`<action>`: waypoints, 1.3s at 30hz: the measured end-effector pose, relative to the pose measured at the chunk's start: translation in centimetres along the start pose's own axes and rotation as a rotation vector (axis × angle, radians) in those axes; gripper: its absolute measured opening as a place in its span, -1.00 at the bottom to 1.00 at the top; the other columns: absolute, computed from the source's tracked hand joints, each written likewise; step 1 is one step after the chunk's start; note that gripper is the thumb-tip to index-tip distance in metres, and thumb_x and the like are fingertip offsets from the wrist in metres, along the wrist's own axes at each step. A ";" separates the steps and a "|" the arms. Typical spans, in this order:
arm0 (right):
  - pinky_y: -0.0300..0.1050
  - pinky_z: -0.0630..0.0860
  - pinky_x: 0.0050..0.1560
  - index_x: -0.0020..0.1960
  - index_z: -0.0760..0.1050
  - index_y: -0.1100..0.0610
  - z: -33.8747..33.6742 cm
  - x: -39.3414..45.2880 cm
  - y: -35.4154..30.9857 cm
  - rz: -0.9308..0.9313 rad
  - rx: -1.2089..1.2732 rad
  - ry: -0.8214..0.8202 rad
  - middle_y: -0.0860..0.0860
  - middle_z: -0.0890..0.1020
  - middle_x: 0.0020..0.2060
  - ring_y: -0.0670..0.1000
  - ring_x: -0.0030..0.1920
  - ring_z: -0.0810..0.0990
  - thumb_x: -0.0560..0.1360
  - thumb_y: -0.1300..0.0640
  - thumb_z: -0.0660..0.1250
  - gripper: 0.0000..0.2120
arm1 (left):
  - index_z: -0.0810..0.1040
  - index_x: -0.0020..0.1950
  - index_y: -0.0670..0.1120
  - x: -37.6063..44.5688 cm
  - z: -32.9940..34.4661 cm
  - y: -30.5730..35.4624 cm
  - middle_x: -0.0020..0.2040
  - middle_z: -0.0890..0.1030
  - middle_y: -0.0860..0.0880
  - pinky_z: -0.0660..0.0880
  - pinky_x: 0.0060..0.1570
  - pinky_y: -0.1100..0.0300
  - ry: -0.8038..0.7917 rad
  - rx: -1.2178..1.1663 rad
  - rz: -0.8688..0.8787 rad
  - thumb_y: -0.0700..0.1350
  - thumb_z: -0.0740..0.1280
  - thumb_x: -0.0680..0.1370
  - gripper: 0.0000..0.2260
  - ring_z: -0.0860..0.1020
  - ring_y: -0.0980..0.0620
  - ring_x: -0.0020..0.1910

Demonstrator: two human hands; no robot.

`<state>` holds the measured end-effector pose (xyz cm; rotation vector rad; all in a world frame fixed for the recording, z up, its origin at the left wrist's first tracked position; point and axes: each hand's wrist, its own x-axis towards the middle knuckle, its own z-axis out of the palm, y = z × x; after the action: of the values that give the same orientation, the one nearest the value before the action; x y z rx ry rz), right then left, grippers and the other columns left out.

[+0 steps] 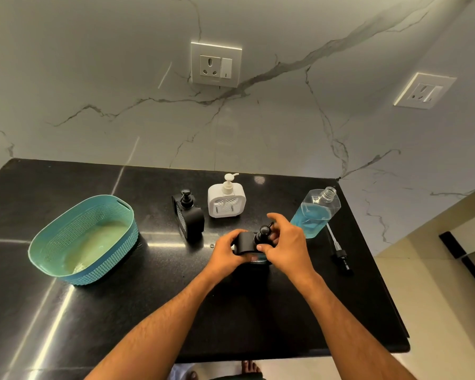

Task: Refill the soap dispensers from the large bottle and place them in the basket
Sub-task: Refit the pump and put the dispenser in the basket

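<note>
On the left part of the black stone counter (99, 311) your teal woven basket (66, 259) stands with nothing in it, bare counter all around it and more open surface toward the near edge. Right of it, near the middle, a black soap dispenser (188, 215) stands upright, and just beside that, closer to the marble wall (121, 105), a white soap dispenser (226, 200) with its pump on. Nearer you, your left hand (228, 252) grips the body of a second black dispenser (246, 242), while your right hand (285, 245) has its fingers curled round that dispenser's pump head (263, 231). Just beyond your right hand stands the large clear bottle (314, 212), uncapped, tilted in this wide view and partly full of blue liquid. Its black pump with tube (339, 252) lies flat on the counter close to the right edge, where the counter ends and the floor drops away. Two wall sockets (215, 64) sit above.
</note>
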<state>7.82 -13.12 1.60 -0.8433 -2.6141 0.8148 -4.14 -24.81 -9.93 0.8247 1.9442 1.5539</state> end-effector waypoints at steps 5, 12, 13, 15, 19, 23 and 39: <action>-0.15 0.61 0.02 0.42 0.35 0.04 0.0 0.1 0.1 0.062 0.007 0.016 -0.14 0.59 -0.19 -0.15 -0.14 0.60 0.22 0.05 0.70 -0.13 | 0.63 0.18 0.04 0.0 0.0 0.1 0.09 0.70 0.07 0.57 0.22 0.17 0.001 -0.004 -0.002 -0.17 0.70 0.28 -0.48 0.64 0.12 0.12; -0.17 0.61 -0.03 0.39 0.37 0.04 0.1 0.2 0.2 -0.008 -0.033 0.009 -0.13 0.58 -0.25 -0.16 -0.19 0.60 0.26 0.04 0.68 -0.19 | 0.63 0.21 -0.02 0.1 0.0 0.0 0.11 0.69 0.04 0.56 0.22 0.20 -0.009 -0.003 -0.008 -0.18 0.70 0.30 -0.48 0.64 0.11 0.12; -0.16 0.60 -0.02 0.38 0.36 0.02 0.1 0.3 0.3 -0.012 -0.036 0.013 -0.13 0.59 -0.22 -0.15 -0.16 0.60 0.24 0.00 0.69 -0.19 | 0.62 0.20 -0.01 0.0 0.0 0.0 0.11 0.69 0.04 0.56 0.21 0.20 -0.008 -0.004 -0.012 -0.19 0.70 0.30 -0.48 0.64 0.13 0.12; -0.11 0.61 0.06 0.38 0.35 0.00 0.2 0.5 0.5 -0.048 -0.027 -0.002 -0.11 0.62 -0.06 -0.12 -0.04 0.60 0.25 0.04 0.68 -0.19 | 0.62 0.20 0.00 0.0 0.0 0.1 0.12 0.69 0.05 0.56 0.21 0.22 -0.009 0.000 -0.013 -0.19 0.70 0.30 -0.48 0.63 0.15 0.11; -0.11 0.62 0.07 0.37 0.39 0.02 0.5 0.6 0.4 -0.093 -0.084 -0.009 -0.06 0.63 -0.06 -0.10 -0.04 0.60 0.31 0.04 0.64 -0.28 | 0.63 0.22 -0.05 0.1 -0.1 0.0 0.12 0.69 0.03 0.57 0.23 0.16 -0.005 0.005 -0.007 -0.18 0.70 0.29 -0.46 0.64 0.10 0.13; -0.15 0.56 0.07 0.29 0.48 0.04 0.3 1.2 0.5 -0.127 -0.146 -0.039 -0.07 0.59 -0.03 -0.08 -0.01 0.56 0.30 -0.05 0.63 -0.37 | 0.63 0.20 -0.04 0.1 -0.1 -0.1 0.09 0.70 0.02 0.58 0.24 0.07 0.002 0.008 -0.016 -0.17 0.71 0.27 -0.46 0.65 0.03 0.12; -0.30 0.41 -0.22 -0.13 0.62 0.07 1.3 1.9 0.0 -0.070 -0.169 0.041 -0.06 0.64 -0.25 -0.08 -0.24 0.57 0.23 -0.06 0.53 -0.71 | 0.63 0.19 0.07 -0.1 -0.1 0.5 0.10 0.70 0.11 0.60 0.23 0.07 -0.005 0.023 -0.004 -0.10 0.70 0.28 -0.48 0.65 0.09 0.13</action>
<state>5.80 -12.57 0.72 -0.7975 -2.6878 0.5591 -4.07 -24.84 -9.44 0.8331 1.9619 1.5288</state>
